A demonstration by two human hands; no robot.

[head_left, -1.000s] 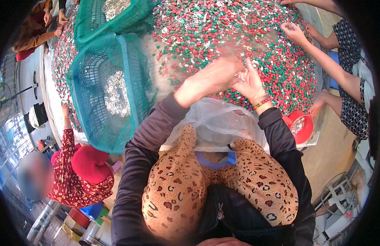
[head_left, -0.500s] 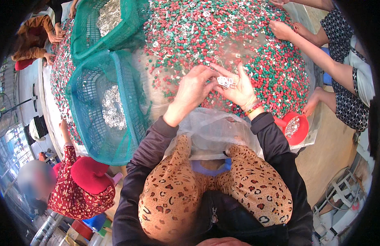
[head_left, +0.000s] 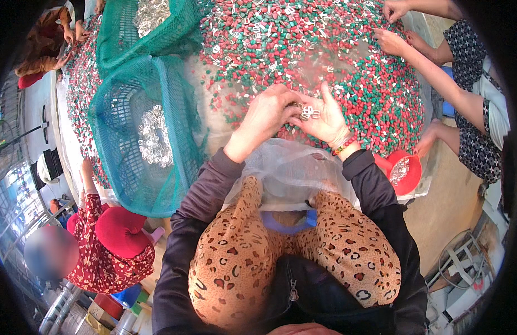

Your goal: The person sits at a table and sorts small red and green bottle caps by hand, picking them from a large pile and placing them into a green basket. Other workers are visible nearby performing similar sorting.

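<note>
Loops (head_left: 310,113), small and silvery, lie clustered on the upturned palm of a worker's right hand (head_left: 329,124), well to the right of the blue basket (head_left: 177,131). The right hand is unclenched, its thumb spread away and its palm cradling the loops, while the left hand (head_left: 263,116), between the blue basket and that palm, meets its fingers; the left fingertips are bunched together, but whether they pinch a loop cannot be told. Both hands are held over the near part of a heap (head_left: 376,100) of red, green and white pieces, which spreads to the right of the blue basket. Pale loose parts (head_left: 156,137) sit inside the blue basket, and a green basket (head_left: 183,36) stands just beyond it. Farther to the right of the blue basket, past a beaded bracelet (head_left: 343,146) on the right wrist, a red cup (head_left: 413,177) holds more shiny parts. A co-worker's hand (head_left: 389,42) reaches over the heap, well to the blue basket's right, as a person in a red hat (head_left: 108,265) works near its lower left.
</note>
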